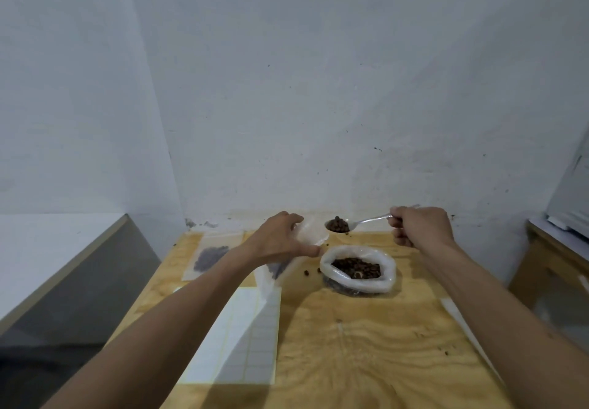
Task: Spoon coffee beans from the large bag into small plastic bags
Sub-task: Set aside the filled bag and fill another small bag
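A metal spoon [357,224] heaped with dark coffee beans [337,224] hangs level above the far part of the plywood surface [350,345], its bowl just beside the mouth of a small clear plastic bag [310,231]. The right hand [420,228] has its grip closed on the spoon's handle end; the left hand [280,243] has its grip pinched on the small bag, holding its crinkled opening up and toward the spoon, the bag's lower part trailing down behind the wrist.

Below the spoon sits the large bag [357,271] — translucent white plastic, its rim rolled down into a thick ring, brown beans showing inside. A few loose beans [310,271] lie on the wood just left of it. Farther left, near the surface's left edge, a filled flat bag [208,257] lies on its side. A white sheet of gridded labels [251,338] lies nearer the person — open wood to its right runs to the near edge. The surface's far edge meets a scuffed white wall [318,90].
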Demonstrator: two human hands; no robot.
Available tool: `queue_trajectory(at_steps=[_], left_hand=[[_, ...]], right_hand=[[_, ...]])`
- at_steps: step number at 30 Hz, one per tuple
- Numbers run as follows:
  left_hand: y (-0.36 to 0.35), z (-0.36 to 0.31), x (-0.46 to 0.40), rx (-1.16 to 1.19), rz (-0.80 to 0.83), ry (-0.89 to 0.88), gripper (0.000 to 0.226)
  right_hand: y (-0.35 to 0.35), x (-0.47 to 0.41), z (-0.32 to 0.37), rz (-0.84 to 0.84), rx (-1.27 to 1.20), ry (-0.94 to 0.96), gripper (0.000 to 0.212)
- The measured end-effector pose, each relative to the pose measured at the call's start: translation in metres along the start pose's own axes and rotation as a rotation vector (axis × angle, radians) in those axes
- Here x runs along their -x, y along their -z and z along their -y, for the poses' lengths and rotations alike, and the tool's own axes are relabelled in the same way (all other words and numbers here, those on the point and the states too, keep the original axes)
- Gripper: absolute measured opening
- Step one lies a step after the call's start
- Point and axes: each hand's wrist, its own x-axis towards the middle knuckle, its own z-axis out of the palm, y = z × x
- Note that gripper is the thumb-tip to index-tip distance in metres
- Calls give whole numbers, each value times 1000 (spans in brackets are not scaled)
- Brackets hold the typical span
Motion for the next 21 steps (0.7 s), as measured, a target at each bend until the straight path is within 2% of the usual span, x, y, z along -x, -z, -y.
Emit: queue_trajectory(at_steps=[3, 7, 8, 11, 12, 15, 18, 21], left_hand=[[4, 2, 5, 1, -29, 12, 47], [13, 8, 12, 19, -64, 35, 45], [13, 12, 12, 23, -62, 64, 47], [16, 17, 14, 17, -60, 81, 82], [16, 18, 14, 18, -66, 81, 86], [15, 20, 12, 21, -75, 71, 76], [13, 20, 11, 54, -83, 63, 87], [13, 14, 11, 135, -112, 81, 84]], right_hand=[[-19, 15, 10, 38, 55, 88, 22], [-37, 33, 12, 53, 196, 268, 31], [-40, 36, 13, 50, 214, 310, 32], [-45, 42, 14, 47, 215, 395, 27], [-45, 43, 14, 42, 213, 413, 26], [-39, 42, 16, 5, 247, 450, 25], [-27, 35, 15, -42, 311, 451, 27], [-11, 31, 9, -100, 481, 475, 34]])
